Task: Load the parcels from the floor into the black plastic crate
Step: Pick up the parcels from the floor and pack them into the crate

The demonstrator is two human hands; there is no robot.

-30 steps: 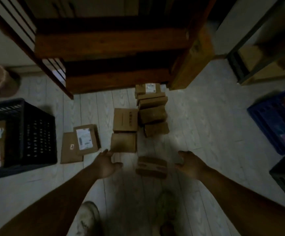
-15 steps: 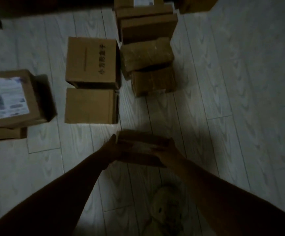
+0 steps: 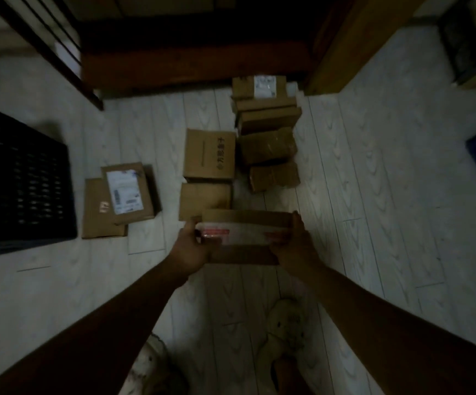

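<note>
Pale plank floor (image 3: 373,195), dim room.

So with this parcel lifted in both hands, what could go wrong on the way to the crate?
The parcel is pinched only at its ends by the left hand and right hand, so it could slip. The black crate sits far left, and the labelled box stack lies in between: a low swing might clip it. Dim light makes placement harder to judge.
</note>
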